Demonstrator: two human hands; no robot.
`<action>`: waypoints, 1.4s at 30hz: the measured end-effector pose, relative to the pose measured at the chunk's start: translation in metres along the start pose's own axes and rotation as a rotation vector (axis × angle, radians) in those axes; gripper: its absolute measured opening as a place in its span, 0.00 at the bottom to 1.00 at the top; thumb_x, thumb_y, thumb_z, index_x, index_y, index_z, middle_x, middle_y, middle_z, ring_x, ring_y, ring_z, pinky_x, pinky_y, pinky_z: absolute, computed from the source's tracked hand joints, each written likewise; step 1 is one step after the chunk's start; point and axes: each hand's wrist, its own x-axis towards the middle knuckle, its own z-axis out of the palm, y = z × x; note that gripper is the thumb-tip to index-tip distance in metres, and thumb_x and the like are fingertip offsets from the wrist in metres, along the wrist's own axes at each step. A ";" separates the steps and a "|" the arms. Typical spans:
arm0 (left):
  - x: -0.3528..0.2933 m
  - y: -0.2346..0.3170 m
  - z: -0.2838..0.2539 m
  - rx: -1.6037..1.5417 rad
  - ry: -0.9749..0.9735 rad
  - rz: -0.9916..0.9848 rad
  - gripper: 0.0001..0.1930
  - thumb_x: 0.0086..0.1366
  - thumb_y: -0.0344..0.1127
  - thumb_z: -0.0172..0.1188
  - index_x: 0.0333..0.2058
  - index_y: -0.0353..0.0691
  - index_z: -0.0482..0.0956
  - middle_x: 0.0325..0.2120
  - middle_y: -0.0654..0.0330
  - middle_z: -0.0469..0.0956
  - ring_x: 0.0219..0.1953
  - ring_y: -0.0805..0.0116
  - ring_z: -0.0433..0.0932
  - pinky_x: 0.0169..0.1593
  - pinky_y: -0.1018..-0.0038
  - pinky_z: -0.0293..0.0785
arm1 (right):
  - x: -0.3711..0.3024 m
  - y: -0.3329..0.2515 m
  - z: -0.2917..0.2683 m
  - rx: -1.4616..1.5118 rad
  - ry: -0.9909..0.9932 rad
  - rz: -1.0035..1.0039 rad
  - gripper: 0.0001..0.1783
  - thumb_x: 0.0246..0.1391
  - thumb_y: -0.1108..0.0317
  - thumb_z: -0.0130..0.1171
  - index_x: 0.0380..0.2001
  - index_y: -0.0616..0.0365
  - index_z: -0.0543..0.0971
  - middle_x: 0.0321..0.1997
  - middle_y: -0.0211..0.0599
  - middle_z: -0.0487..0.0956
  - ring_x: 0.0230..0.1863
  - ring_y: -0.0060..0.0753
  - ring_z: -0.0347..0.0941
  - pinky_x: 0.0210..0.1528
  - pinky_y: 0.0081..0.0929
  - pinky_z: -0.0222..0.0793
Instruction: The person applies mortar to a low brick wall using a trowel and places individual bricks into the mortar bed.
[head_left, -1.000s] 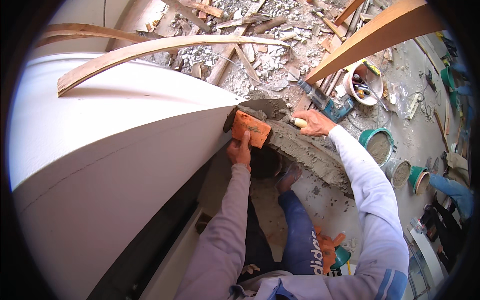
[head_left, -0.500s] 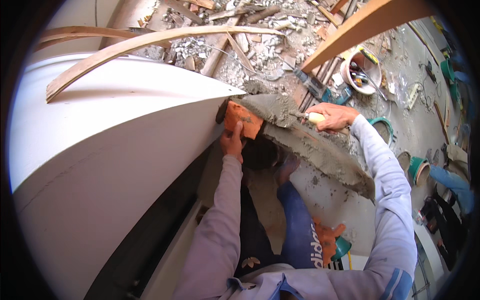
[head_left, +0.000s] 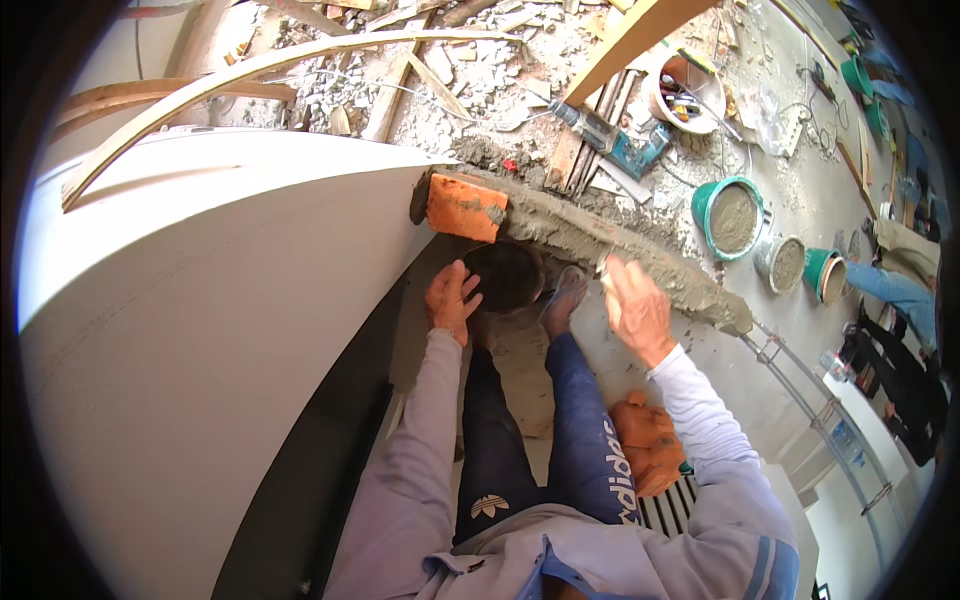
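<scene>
An orange brick [head_left: 462, 208] lies against the white wall at the end of a low wall topped with wet grey mortar [head_left: 590, 237]. Just below the brick is my left hand [head_left: 452, 300], empty, its fingers apart. My right hand [head_left: 640, 308] is raised on the near side of the mortar strip, closed round the trowel [head_left: 605, 270]. Only a pale bit of the trowel shows past my fingers; its blade cannot be made out. Beneath the brick, between my hands, is a dark round thing [head_left: 503, 277].
A blue-green power drill [head_left: 615, 140] and a white tool bucket [head_left: 688, 92] stand beyond the mortar. Green tubs, one a mortar tub [head_left: 733, 218], are at right. More orange bricks [head_left: 645, 442] are by my leg. Wood beams [head_left: 640, 45] overhang rubble. A person's legs [head_left: 890, 290] show far right.
My left hand has let go of the brick and drawn back toward me. My right hand has come down off the mortar with the trowel. The view has shifted, showing more floor at right.
</scene>
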 end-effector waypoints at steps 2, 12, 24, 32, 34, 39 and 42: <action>0.003 0.001 0.005 0.016 -0.082 0.035 0.39 0.61 0.60 0.61 0.60 0.36 0.64 0.56 0.48 0.68 0.55 0.57 0.73 0.54 0.56 0.71 | 0.018 -0.014 -0.011 -0.027 0.078 0.000 0.19 0.56 0.71 0.53 0.52 0.54 0.71 0.35 0.41 0.72 0.35 0.46 0.75 0.33 0.41 0.73; 0.033 0.018 0.033 0.019 -0.131 0.060 0.31 0.60 0.59 0.64 0.44 0.34 0.73 0.42 0.54 0.79 0.44 0.62 0.81 0.48 0.60 0.76 | 0.053 0.013 0.017 -0.303 -0.176 -0.160 0.16 0.55 0.73 0.47 0.47 0.67 0.68 0.34 0.49 0.75 0.36 0.48 0.76 0.34 0.41 0.75; -0.035 -0.151 -0.175 1.328 -0.469 0.271 0.26 0.59 0.56 0.62 0.44 0.39 0.78 0.40 0.49 0.80 0.44 0.51 0.79 0.51 0.64 0.73 | -0.047 -0.107 0.108 -0.081 -0.071 -0.083 0.18 0.57 0.60 0.54 0.46 0.57 0.70 0.34 0.40 0.73 0.30 0.43 0.78 0.28 0.39 0.75; -0.098 -0.157 -0.233 1.937 -0.765 0.171 0.41 0.57 0.62 0.60 0.64 0.46 0.63 0.70 0.49 0.46 0.71 0.44 0.42 0.71 0.52 0.45 | -0.033 -0.052 0.091 -0.164 -0.027 0.171 0.16 0.57 0.57 0.57 0.41 0.54 0.69 0.31 0.44 0.75 0.29 0.51 0.78 0.31 0.46 0.75; -0.100 -0.167 -0.237 1.961 -0.787 0.190 0.42 0.57 0.62 0.60 0.65 0.46 0.62 0.69 0.48 0.47 0.71 0.42 0.43 0.71 0.53 0.44 | -0.094 -0.022 0.076 -0.101 -0.059 0.280 0.15 0.58 0.57 0.55 0.41 0.56 0.70 0.33 0.49 0.76 0.32 0.54 0.78 0.32 0.49 0.74; -0.074 -0.188 -0.260 2.015 -0.891 0.297 0.41 0.60 0.61 0.56 0.67 0.47 0.58 0.68 0.41 0.48 0.69 0.38 0.46 0.70 0.51 0.45 | -0.268 -0.035 0.112 0.408 0.117 0.630 0.16 0.53 0.59 0.52 0.43 0.54 0.71 0.34 0.57 0.78 0.36 0.65 0.75 0.38 0.54 0.70; -0.070 -0.181 -0.246 2.077 -0.968 0.302 0.38 0.61 0.57 0.55 0.66 0.45 0.60 0.67 0.39 0.50 0.68 0.37 0.51 0.70 0.55 0.48 | -0.359 -0.060 0.145 0.465 0.208 0.958 0.14 0.48 0.61 0.56 0.36 0.57 0.73 0.31 0.56 0.78 0.37 0.64 0.73 0.39 0.53 0.68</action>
